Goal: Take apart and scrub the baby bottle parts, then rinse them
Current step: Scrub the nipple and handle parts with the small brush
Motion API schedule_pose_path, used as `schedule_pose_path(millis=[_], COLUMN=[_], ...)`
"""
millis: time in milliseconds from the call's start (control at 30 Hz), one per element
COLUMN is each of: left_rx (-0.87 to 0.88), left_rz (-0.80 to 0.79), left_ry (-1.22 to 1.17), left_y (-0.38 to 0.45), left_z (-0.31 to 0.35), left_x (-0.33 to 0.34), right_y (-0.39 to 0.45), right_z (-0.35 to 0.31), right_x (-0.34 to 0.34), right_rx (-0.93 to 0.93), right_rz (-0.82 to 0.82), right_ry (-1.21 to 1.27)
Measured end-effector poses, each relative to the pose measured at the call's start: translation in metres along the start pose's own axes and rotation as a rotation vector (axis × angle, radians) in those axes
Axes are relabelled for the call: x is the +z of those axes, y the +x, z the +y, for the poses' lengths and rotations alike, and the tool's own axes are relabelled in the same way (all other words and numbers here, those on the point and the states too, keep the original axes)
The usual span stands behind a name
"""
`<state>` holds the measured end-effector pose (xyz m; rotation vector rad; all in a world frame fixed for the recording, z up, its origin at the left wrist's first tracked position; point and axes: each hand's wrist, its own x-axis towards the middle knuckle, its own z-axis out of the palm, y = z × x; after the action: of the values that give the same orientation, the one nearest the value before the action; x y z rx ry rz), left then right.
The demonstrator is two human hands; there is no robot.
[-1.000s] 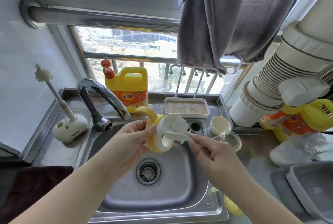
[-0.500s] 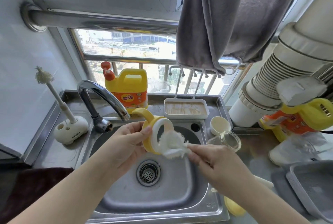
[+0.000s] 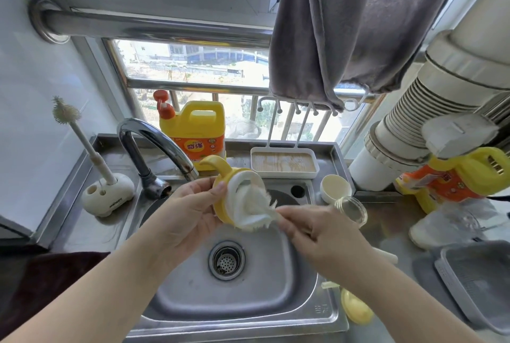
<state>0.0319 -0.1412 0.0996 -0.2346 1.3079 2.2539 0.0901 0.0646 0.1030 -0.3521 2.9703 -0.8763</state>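
At the centre of the frame, over the sink (image 3: 289,282), the left hand (image 3: 187,213) grips the yellow handled collar (image 3: 220,199) while the right hand (image 3: 317,229) pinches a white brush (image 3: 256,207) against it, so scrubbing looks under way, with the dry tap (image 3: 154,146) suggesting rinsing remains.

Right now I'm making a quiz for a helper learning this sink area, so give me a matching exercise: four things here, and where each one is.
Things:
1. yellow bottle collar
2. detergent jug
3. white tray
4. long-handled brush

Places:
A. upright in a white stand, left of the tap
B. behind the tap, on the back ledge
C. held over the sink in the left hand
D. back ledge, under the grey cloth

Pairs: 1-C, 2-B, 3-D, 4-A
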Motion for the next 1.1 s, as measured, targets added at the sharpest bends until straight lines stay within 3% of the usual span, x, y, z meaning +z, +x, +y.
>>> schedule_pose_path(millis=[67,233,367,467,567,633,733,933,1033,1100], left_rx=[0.001,-0.030,-0.018,-0.015,-0.026,-0.014,0.038,0.141,0.105,0.052], left_rz=[-0.005,-0.017,-0.003,-0.015,-0.047,-0.067,-0.091,-0.210,-0.252,-0.281], left_ry=[0.024,0.058,-0.007,0.025,0.009,-0.030,0.058,0.546,0.758,0.744], left_y=[-0.001,-0.002,0.001,-0.002,-0.004,-0.002,-0.002,-0.009,-0.012,-0.014], left_z=[0.002,-0.005,-0.001,-0.002,-0.006,-0.004,-0.002,0.001,0.004,0.006], left_x=[-0.003,-0.003,-0.004,-0.005,0.000,-0.002,-0.014,-0.030,-0.030,-0.029], right_y=[-0.006,0.006,0.000,0.001,0.011,0.008,-0.004,0.008,0.019,0.024], right_z=[0.003,0.003,-0.003,0.010,-0.001,-0.005,0.012,0.024,0.014,0.006], right_x=[-0.002,-0.018,-0.008,-0.022,-0.023,-0.014,-0.009,-0.031,-0.023,-0.012], right_rx=[-0.005,0.055,-0.042,0.056,0.011,-0.046,0.045,0.314,0.367,0.366], right_rz=[-0.038,0.093,-0.036,-0.004,0.071,0.013,-0.036,0.010,-0.106,-0.214], right_ry=[-0.031,0.054,-0.048,-0.072,0.029,0.033,-0.022,0.349,0.505,0.755])
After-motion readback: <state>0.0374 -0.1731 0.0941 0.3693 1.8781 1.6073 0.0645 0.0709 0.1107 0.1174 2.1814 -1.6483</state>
